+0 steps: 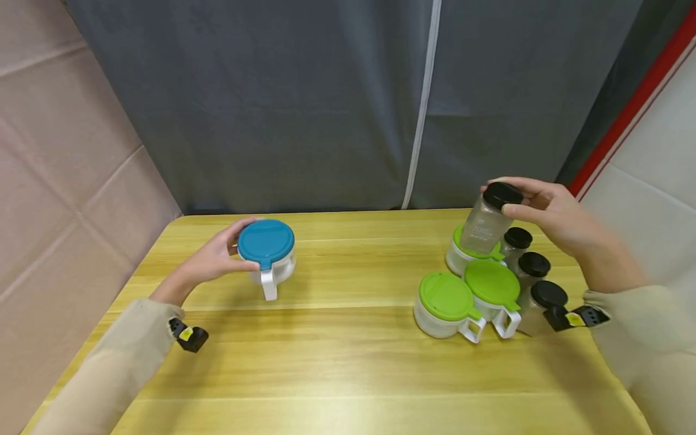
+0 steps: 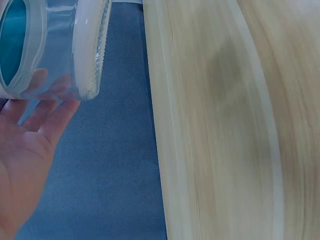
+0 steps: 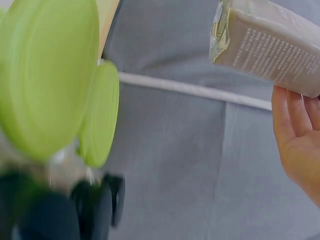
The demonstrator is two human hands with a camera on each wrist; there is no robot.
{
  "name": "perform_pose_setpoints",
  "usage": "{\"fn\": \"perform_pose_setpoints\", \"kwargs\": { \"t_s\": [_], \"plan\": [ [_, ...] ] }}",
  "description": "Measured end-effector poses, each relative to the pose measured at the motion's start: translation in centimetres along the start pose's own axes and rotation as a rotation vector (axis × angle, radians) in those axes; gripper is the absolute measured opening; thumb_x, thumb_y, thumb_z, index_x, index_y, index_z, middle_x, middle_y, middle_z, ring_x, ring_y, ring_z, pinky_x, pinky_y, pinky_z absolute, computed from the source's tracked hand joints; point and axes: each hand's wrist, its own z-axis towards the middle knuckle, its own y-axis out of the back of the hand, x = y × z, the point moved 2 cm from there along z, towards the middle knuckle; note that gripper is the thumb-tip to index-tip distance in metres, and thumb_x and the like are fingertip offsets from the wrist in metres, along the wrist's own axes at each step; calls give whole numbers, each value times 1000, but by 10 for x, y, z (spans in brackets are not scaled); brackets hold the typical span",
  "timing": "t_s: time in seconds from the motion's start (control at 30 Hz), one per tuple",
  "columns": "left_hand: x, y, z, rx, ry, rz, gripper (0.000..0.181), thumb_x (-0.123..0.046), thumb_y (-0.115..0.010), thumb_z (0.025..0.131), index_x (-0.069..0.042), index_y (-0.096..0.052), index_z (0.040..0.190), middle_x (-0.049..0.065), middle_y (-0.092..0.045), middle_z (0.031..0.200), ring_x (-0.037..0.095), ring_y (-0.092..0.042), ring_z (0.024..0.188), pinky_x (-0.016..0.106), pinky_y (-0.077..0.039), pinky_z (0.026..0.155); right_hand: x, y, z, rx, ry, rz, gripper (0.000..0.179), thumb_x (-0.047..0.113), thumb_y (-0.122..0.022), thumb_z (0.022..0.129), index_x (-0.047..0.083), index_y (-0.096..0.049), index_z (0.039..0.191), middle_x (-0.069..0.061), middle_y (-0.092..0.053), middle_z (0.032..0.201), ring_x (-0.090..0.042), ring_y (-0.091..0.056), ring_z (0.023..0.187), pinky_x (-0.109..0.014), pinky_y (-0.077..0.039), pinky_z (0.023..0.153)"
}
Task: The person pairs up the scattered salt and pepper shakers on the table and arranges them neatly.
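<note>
My left hand (image 1: 223, 254) grips a clear jar with a blue lid (image 1: 266, 243) and a white handle, held above the table at the left. In the left wrist view the fingers curve around the side of this jar (image 2: 60, 50). On the right, my right hand (image 1: 549, 211) pinches a shaker bottle (image 1: 483, 228) just below its black cap, tilted above a green-lidded jar (image 1: 459, 257). The right wrist view shows the bottle's printed side (image 3: 270, 47), with fingers (image 3: 295, 115) against it.
Two more green-lidded jars, one in front (image 1: 446, 297) and one beside it (image 1: 492, 283), stand with white handles toward me. Several black-capped bottles (image 1: 534, 264) line up to their right. A grey curtain (image 1: 304, 109) hangs behind the wooden table (image 1: 337, 356).
</note>
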Motion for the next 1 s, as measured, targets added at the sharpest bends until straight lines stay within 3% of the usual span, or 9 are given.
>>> {"fn": "perform_pose_setpoints", "kwargs": {
  "t_s": [0.27, 0.43, 0.73, 1.0],
  "plan": [
    [1, -1, -7, 6, -20, 5, 80, -5, -71, 74, -5, -23, 137, 16, -32, 133, 32, -35, 115, 52, -29, 93, -8, -28, 15, 41, 24, -62, 40, -7, -47, 87, -1, -46, 126, -4, -53, 118, -17, -52, 96, -21, -45, 76],
    [3, -1, -11, 6, -29, 19, 80, -5, -71, 73, -3, -23, 137, 17, -33, 132, 31, -36, 114, 50, -32, 92, -12, -47, 23, 66, -16, -79, 38, -2, -50, 87, 0, -46, 125, -5, -54, 117, -18, -53, 95, -22, -45, 78],
    [1, -2, -16, -2, -26, 31, 80, -5, -71, 73, -1, -22, 137, 18, -31, 132, 34, -35, 114, 52, -31, 91, -16, -81, 40, 91, -69, -39, 38, 5, -56, 86, 4, -50, 124, -6, -56, 112, -21, -55, 90, -28, -46, 75],
    [4, -4, -21, -2, -14, 70, 82, -9, -74, 71, -4, -25, 136, 15, -35, 130, 29, -38, 113, 38, -36, 91, -20, -111, 50, 134, -69, 40, 42, 5, -60, 83, 0, -48, 123, -12, -55, 112, -27, -55, 94, -33, -47, 77]
  ]
}}
